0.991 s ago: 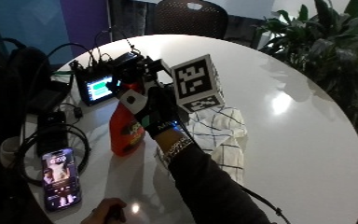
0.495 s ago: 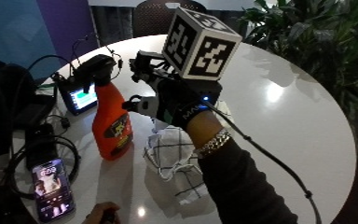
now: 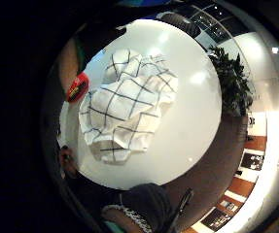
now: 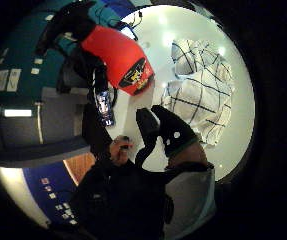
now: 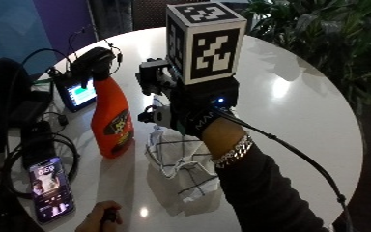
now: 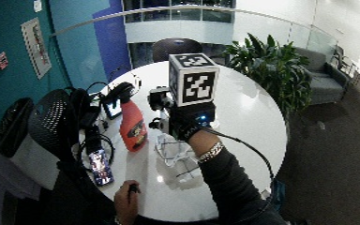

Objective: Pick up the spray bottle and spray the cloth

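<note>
The gloved right hand (image 5: 189, 113) hangs above the checked cloth (image 5: 179, 166), just beside the orange spray bottle (image 5: 111, 121) but not touching it; in the thumb-side palm view its fingers (image 4: 170, 130) show stretched out with nothing in them, so it is released and holding nothing. The bottle stands upright on the white round table (image 5: 301, 106), beside the cloth and between it and a small screen device (image 5: 79, 94), with its black trigger head (image 5: 95, 60) at the top. It looks a stiff plastic bottle, probably fairly heavy if full and smooth on the body, so the narrow neck under the head seems the best place to take it, a finger on the trigger. The cloth is soft, crumpled and light. Beyond the bottle lies a phone (image 5: 47, 186) among cables, and a bare hand (image 5: 98, 220) rests at the table's near edge.
</note>
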The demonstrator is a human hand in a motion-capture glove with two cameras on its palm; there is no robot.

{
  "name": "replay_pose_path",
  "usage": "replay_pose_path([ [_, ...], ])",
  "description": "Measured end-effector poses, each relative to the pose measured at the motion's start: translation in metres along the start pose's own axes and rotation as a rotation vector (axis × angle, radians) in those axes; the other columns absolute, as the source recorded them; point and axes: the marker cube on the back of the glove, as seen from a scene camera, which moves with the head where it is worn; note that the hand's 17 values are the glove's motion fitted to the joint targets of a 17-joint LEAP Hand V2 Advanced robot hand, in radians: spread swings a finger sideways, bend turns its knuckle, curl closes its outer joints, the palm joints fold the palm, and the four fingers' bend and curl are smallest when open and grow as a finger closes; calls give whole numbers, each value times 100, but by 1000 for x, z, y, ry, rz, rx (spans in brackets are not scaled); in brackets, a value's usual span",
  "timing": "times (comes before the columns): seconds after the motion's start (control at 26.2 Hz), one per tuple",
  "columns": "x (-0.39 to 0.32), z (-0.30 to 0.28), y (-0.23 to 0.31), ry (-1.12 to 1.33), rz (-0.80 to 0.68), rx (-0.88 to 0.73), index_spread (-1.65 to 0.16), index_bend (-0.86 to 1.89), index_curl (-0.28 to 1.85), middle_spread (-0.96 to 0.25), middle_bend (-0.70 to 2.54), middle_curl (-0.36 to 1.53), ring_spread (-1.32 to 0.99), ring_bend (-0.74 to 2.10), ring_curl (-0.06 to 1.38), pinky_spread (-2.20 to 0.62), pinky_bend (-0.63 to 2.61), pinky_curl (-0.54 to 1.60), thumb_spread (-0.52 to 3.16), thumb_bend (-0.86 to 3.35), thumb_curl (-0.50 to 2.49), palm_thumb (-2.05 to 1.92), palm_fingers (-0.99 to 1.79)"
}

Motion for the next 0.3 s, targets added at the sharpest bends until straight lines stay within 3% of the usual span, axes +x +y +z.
replay_pose_path([
  [0.3,0,5,2,15,-7,-6,-43,10,25,-1,18,31,-2,31,31,25,52,38,110,-3,37,61,12],
])
